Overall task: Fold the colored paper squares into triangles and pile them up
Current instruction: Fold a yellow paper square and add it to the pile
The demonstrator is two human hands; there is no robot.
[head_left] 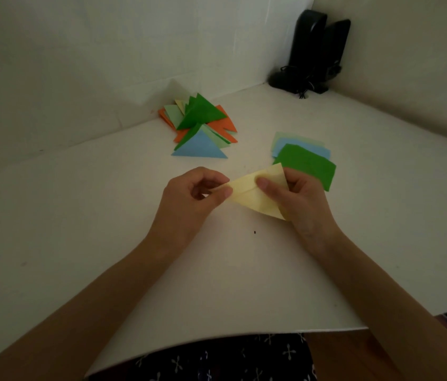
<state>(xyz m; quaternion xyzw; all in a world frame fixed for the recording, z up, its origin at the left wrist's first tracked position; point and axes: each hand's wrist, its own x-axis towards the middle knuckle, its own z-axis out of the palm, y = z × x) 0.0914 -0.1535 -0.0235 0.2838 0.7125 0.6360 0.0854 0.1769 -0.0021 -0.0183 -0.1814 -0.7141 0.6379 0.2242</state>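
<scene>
Paper, yellow and part-folded, is held between both hands over the worktop. Fingers of the left hand pinch its left corner. The right hand grips its right edge, thumb on top. The triangle pile lies beyond, with unfolded squares beside the right hand.

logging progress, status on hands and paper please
Left hand and right hand both pinching the yellow paper, mid-fold. Folded pile back left, unfolded squares by right hand. Nothing in the way.
</scene>
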